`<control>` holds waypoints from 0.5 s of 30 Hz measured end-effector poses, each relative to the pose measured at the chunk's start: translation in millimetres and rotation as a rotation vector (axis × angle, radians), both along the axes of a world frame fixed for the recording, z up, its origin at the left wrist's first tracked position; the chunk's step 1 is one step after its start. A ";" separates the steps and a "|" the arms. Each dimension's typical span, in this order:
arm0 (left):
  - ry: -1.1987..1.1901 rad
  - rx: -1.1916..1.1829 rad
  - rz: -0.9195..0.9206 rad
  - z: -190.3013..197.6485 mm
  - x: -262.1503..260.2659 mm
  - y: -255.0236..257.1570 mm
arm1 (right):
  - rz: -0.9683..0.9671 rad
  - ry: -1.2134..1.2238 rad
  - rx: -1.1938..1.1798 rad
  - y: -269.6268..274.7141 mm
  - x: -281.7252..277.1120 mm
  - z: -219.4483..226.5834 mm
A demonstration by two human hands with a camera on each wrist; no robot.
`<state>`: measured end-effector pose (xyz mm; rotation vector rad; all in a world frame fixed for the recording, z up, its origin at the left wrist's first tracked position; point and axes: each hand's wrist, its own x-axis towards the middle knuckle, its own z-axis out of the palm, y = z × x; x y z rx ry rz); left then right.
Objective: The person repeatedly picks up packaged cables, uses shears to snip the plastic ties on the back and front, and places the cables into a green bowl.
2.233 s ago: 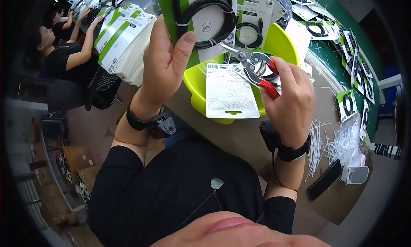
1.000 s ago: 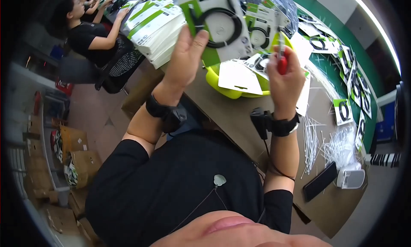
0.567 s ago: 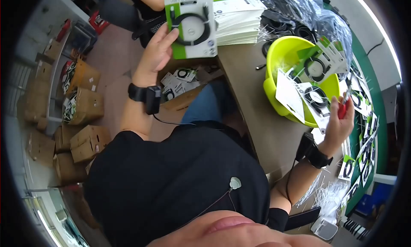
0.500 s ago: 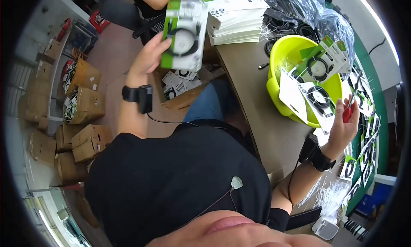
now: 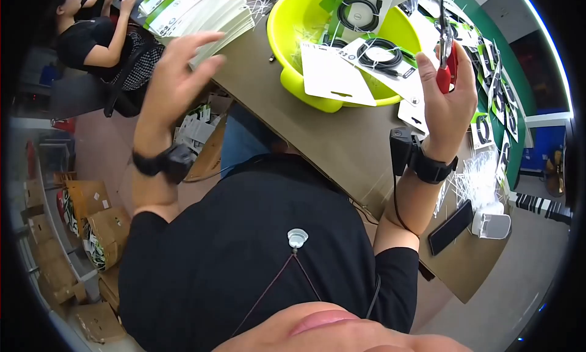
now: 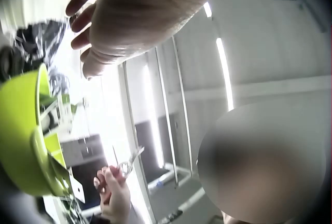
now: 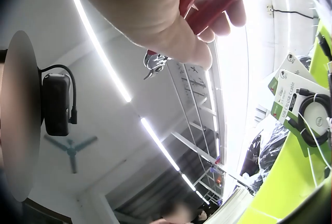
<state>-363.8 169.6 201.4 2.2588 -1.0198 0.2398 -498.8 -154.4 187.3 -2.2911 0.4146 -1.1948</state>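
Note:
My left hand (image 5: pixel 177 83) is raised in the head view, left of the table edge, thumb and fingers spread with nothing between them. In my right hand (image 5: pixel 450 111) I hold red-handled pruning shears (image 5: pixel 445 78), blades pointing up and away, just right of the basin. The red handles (image 7: pixel 220 6) also show against the palm in the right wrist view. A yellow-green plastic basin (image 5: pixel 292 80) stands on the table between the hands. Packaged cable cards lie in it: one leans upright (image 5: pixel 379 22), another lies across the rim (image 5: pixel 366 64), beside a card showing its white back (image 5: pixel 332 77).
A thick stack of cards (image 5: pixel 213 22) stands at the table's left. Below the edge is a carton (image 5: pixel 210 153) holding cards. White cable ties (image 5: pixel 482 175), a phone (image 5: pixel 450 228) and carded cables (image 5: pixel 482 131) lie right. Another person (image 5: pixel 101 43) sits far left.
The carded cable that my left hand held by its edge is out of that hand, and its fingers have spread. My right hand still holds the shears. The head view has swung left to right.

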 end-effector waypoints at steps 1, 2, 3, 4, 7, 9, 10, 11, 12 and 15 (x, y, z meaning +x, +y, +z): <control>-0.113 0.043 -0.135 0.1 4.3 -25.0 | 0.007 -0.010 -0.055 -1.1 -0.6 0.2; -0.225 0.086 -0.273 0.3 9.8 -48.2 | 0.011 -0.020 -0.111 -2.5 -2.0 0.4; -0.233 0.087 -0.282 0.2 10.0 -71.2 | 0.009 -0.031 -0.169 -4.8 -4.7 1.0; -0.089 0.259 -0.289 -1.3 8.6 -94.3 | -0.008 -0.036 -0.170 -7.4 -7.7 1.8; -0.033 0.385 -0.347 -18.0 19.2 -135.7 | -0.090 -0.037 -0.018 -16.1 -5.8 1.8; -0.221 0.307 -0.414 -29.8 28.0 -160.2 | -0.114 -0.017 -0.006 -34.4 -3.3 -3.7; -0.230 0.306 -0.432 -34.6 32.5 -173.1 | -0.118 0.017 0.006 -43.7 -1.3 -8.9; -0.289 0.288 -0.512 -37.4 35.6 -187.4 | -0.120 0.050 0.018 -51.5 -0.5 -12.9; -0.344 0.268 -0.586 -40.2 37.2 -199.7 | -0.132 0.047 0.017 -56.0 0.5 -16.9; -0.428 0.374 -0.647 -37.9 28.9 -223.8 | -0.129 0.140 0.047 -58.3 7.1 -21.8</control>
